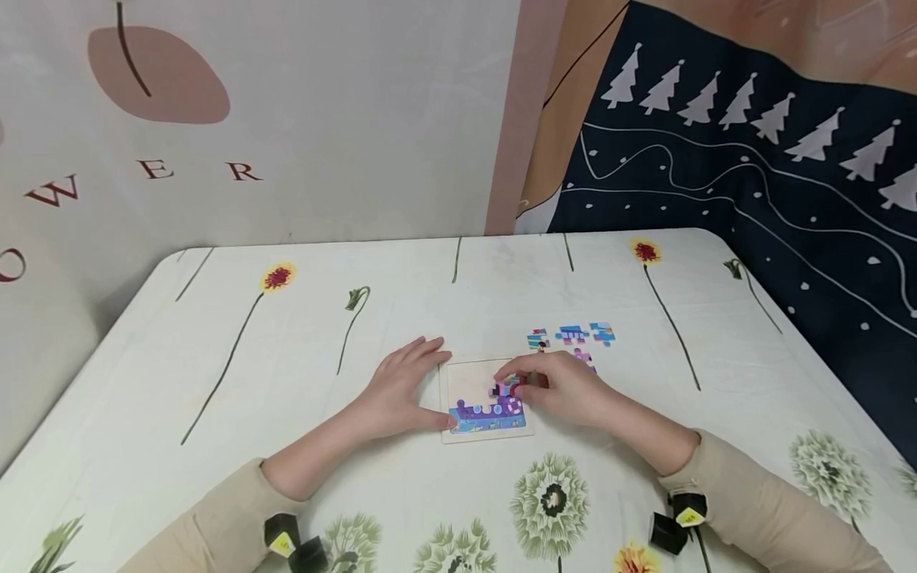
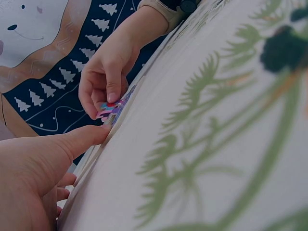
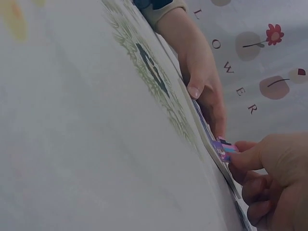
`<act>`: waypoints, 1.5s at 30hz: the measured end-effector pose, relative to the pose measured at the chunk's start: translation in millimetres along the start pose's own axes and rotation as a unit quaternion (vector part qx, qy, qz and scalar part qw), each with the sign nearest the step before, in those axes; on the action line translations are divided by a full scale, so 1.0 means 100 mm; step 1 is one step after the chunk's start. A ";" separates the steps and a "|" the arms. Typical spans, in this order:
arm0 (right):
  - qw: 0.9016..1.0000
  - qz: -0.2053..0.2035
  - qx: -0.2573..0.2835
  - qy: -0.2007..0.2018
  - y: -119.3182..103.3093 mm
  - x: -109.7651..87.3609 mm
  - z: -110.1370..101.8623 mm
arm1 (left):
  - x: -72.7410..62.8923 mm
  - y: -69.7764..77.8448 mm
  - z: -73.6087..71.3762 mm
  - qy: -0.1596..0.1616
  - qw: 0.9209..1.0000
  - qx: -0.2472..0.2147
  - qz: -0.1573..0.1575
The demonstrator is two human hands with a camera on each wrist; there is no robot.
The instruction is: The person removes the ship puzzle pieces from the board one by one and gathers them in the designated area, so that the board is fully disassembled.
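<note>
A square puzzle board [image 1: 473, 374] with a pale wooden border lies on the table. Joined blue and purple pieces [image 1: 487, 414] fill its lower part, and bare wood shows above. My left hand [image 1: 401, 394] rests along the board's left side, fingers spread near the top corner and thumb on the bottom-left corner. Between thumb and fingertips, my right hand [image 1: 566, 387] pinches a pink and blue puzzle piece [image 3: 227, 149] over the board's right side. That puzzle piece [image 2: 106, 111] is tilted and close above the joined ones, partly hidden by the fingers.
Several loose puzzle pieces [image 1: 572, 334] lie beyond the right hand, one partly hidden behind it. A white flowered cloth [image 1: 301, 342] covers the table. Printed fabric [image 1: 358, 119] hangs behind it, and dark fabric with trees [image 1: 716, 159] hangs at the right.
</note>
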State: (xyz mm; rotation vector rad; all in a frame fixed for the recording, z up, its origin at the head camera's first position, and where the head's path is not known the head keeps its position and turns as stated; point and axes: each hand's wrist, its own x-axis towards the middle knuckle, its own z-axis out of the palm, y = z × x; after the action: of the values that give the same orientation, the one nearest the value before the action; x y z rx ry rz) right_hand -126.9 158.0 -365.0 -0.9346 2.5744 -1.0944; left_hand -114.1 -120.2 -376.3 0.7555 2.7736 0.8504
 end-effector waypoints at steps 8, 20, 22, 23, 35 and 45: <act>0.999 0.023 0.021 0.005 -0.03 -0.01 -0.02 | 0.00 0.00 0.00 0.000 1.000 -0.001 0.000; 0.998 0.053 0.030 0.010 -0.03 -0.03 -0.25 | 0.00 0.00 0.01 0.000 1.000 0.000 0.001; 0.998 0.057 0.035 0.007 -0.02 -0.03 -0.31 | 0.00 0.00 0.01 0.000 1.000 0.000 0.001; 0.998 0.059 0.037 0.005 -0.02 -0.03 -0.35 | 0.00 0.00 0.01 0.001 1.000 0.001 0.001; 0.995 0.078 0.040 -0.047 0.13 -0.07 -0.80 | 0.00 -0.02 0.02 0.002 1.000 0.000 0.002; 0.992 0.109 0.051 -0.041 0.32 -0.16 -1.00 | 0.00 -0.01 0.01 0.002 1.000 -0.001 0.004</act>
State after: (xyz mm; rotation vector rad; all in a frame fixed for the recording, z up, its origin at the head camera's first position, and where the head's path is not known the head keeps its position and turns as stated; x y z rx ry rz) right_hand -169.7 242.3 -317.8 -0.6429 2.4582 -1.0896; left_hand -113.9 -120.6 -377.5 0.7649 2.7745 0.8551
